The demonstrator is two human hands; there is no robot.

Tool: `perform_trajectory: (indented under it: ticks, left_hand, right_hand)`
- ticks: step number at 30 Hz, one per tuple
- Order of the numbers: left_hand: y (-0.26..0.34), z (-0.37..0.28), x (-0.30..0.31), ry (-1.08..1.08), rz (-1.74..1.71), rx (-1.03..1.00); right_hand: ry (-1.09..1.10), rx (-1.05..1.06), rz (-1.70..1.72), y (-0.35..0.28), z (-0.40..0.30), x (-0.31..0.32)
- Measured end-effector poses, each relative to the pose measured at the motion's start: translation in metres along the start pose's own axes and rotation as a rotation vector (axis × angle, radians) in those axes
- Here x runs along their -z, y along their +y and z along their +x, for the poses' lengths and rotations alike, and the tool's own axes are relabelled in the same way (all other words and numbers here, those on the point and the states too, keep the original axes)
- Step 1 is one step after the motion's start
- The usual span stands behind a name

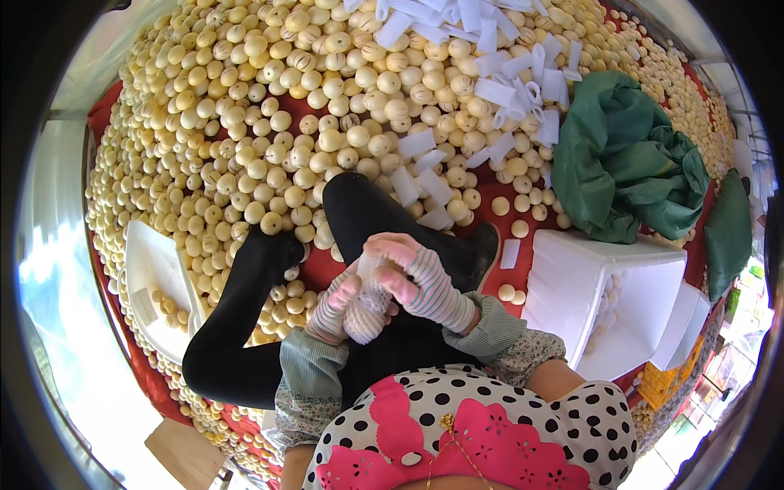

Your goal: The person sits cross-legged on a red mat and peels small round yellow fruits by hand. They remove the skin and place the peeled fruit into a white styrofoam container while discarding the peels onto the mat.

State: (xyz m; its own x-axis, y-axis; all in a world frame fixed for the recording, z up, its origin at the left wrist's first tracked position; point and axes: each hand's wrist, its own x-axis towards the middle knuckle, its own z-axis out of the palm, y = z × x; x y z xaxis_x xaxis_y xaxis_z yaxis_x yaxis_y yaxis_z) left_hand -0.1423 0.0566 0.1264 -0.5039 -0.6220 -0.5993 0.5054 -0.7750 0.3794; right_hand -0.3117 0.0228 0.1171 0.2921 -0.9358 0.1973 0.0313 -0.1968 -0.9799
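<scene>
Both my hands, in striped fingerless gloves with bare fingertips, meet above my lap. My left hand [343, 300] is closed around the lower left of a white foam net sleeve [367, 309]. From the right, my right hand [416, 275] grips the sleeve's upper part with thumb and fingers. The net bulges at its lower end around something rounded; what lies inside is mostly hidden. Pale yellow round fruits [306, 147], some with dark streaks, cover the red sheet beyond my knees. Loose white foam net sleeves [422, 177] lie on top of them.
A white foam box [569, 275] on its side holds several fruits at the right. Crumpled green sacking [625, 159] lies behind it. At the left stands a white tub [147, 251] with a few fruits. An orange crate [667, 380] is at the lower right, a brown board [184, 453] at the lower left.
</scene>
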Motion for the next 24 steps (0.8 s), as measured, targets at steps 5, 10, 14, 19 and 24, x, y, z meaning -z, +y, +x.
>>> perform_trajectory:
  ticks: [5, 10, 14, 19, 24]
  left_hand:
    - [-0.006, -0.021, 0.010, 0.139, -0.038, -0.127]
    - [-0.001, -0.156, 0.061, 0.429, -0.185, -0.458]
    - [-0.059, -0.299, 0.093, 0.738, -0.307, -0.842]
    - [-0.267, -0.405, 0.103, 1.197, -0.744, -0.721]
    - [-0.435, -0.394, 0.142, 1.797, -1.021, -0.295]
  right_hand:
    - [-0.118, 0.096, -0.025, 0.009, 0.016, -0.013]
    - [0.112, -0.227, -0.609, 0.126, 0.031, 0.044]
    - [-0.234, -0.487, -1.301, 0.223, 0.020, 0.092]
    - [-0.417, -0.550, -1.448, 0.224, 0.032, 0.082]
    - [-0.230, -0.702, -1.047, 0.235, 0.036, 0.112]
